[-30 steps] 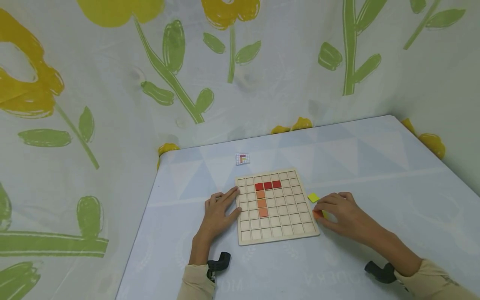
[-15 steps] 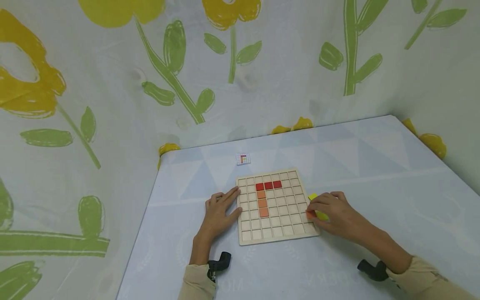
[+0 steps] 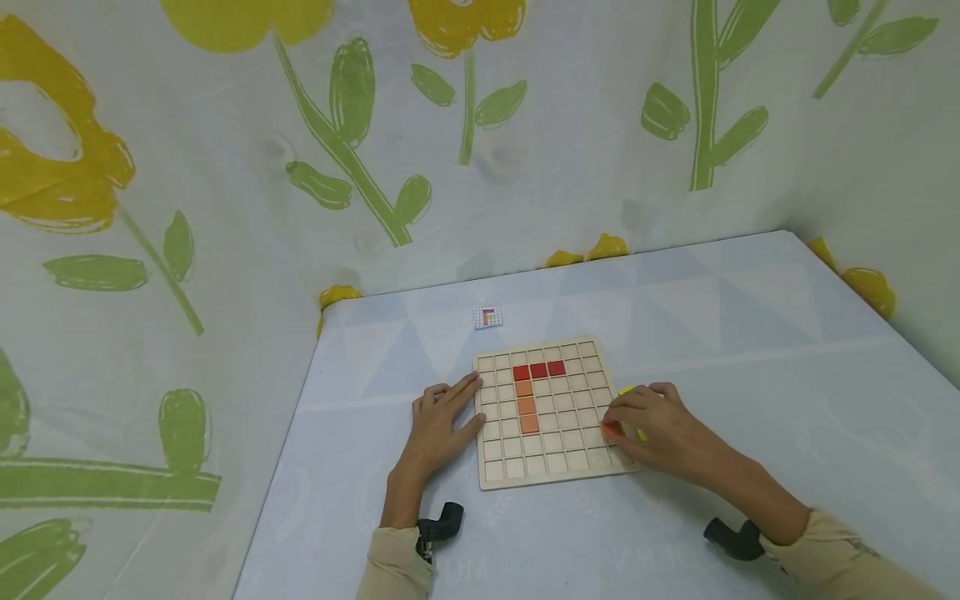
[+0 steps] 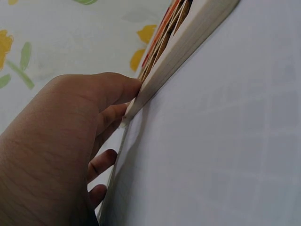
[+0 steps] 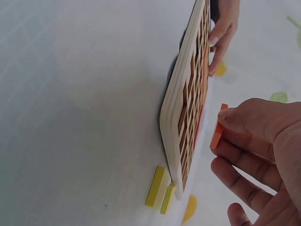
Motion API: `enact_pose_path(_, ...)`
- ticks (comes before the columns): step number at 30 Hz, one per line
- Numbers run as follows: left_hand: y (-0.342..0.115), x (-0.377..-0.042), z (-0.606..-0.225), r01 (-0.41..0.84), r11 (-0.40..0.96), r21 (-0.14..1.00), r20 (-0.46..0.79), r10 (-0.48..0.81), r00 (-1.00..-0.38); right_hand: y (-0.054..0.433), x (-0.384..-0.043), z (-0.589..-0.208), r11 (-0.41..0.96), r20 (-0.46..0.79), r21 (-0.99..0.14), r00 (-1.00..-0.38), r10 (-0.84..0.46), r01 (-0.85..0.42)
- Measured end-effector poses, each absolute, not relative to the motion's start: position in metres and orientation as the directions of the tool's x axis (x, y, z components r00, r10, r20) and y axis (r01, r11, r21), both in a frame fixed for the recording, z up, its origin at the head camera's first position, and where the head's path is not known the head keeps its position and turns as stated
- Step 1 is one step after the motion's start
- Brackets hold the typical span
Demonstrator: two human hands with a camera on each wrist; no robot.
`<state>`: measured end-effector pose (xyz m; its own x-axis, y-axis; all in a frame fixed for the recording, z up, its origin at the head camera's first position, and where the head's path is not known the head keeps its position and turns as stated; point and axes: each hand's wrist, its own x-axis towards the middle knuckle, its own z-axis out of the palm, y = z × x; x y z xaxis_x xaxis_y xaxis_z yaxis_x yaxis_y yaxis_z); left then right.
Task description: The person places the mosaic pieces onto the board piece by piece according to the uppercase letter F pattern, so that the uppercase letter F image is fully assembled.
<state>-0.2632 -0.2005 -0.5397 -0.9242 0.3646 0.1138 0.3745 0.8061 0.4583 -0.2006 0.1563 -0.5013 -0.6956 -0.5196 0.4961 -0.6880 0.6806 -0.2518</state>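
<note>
A square wooden grid board (image 3: 564,461) lies on the table. Three red tiles (image 3: 538,370) form a row in it, and three orange tiles (image 3: 528,406) run down in a column below the leftmost red one. My right hand (image 3: 667,431) pinches another orange tile (image 5: 219,129) between thumb and fingers, above the board's right side. At the opposite side, my left hand (image 3: 437,432) rests with thumb and fingertips against the board's left edge. Two yellow tiles (image 5: 156,186) lie on the table by the board's right edge, partly hidden by my right hand in the head view.
A small card (image 3: 488,317) printed with a coloured grid pattern lies behind the board. The table (image 3: 787,358) meets a flower-printed cloth wall (image 3: 585,150) at the back. Black wrist mounts (image 3: 442,523) stick out from both sleeves.
My right hand has moved left with the orange tile, from beside the board to over its right edge. My left hand stays against the board, which has not moved.
</note>
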Motion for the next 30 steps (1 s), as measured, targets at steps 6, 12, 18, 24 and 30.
enact_pose_path(6, -0.201, -0.263, -0.54, 0.384, 0.802, 0.458, 0.125, 0.37, -0.921, 0.151, -0.202, -0.503, 0.66, 0.516, -0.252, -0.676, -0.526, -0.707)
enact_pose_path(12, -0.201, -0.263, -0.54, 0.387, 0.799, 0.461, 0.131, 0.37, -0.92, 0.145, -0.203, -0.503, 0.664, 0.503, -0.251, -0.681, -0.532, -0.704)
enact_pose_path(18, -0.201, -0.263, -0.539, 0.386, 0.807, 0.447, 0.119, 0.374, -0.92, 0.139, -0.204, -0.503, 0.65, 0.497, -0.268, -0.68, -0.539, -0.711)
enact_pose_path(24, -0.201, -0.264, -0.539, 0.38, 0.81, 0.447, 0.116, 0.368, -0.922, 0.131, -0.205, -0.503, 0.641, 0.489, -0.284, -0.683, -0.543, -0.713)
enact_pose_path(30, -0.201, -0.264, -0.541, 0.383, 0.809, 0.446, 0.117, 0.371, -0.921, 0.124, -0.205, -0.501, 0.638, 0.464, -0.3, -0.693, -0.552, -0.709)
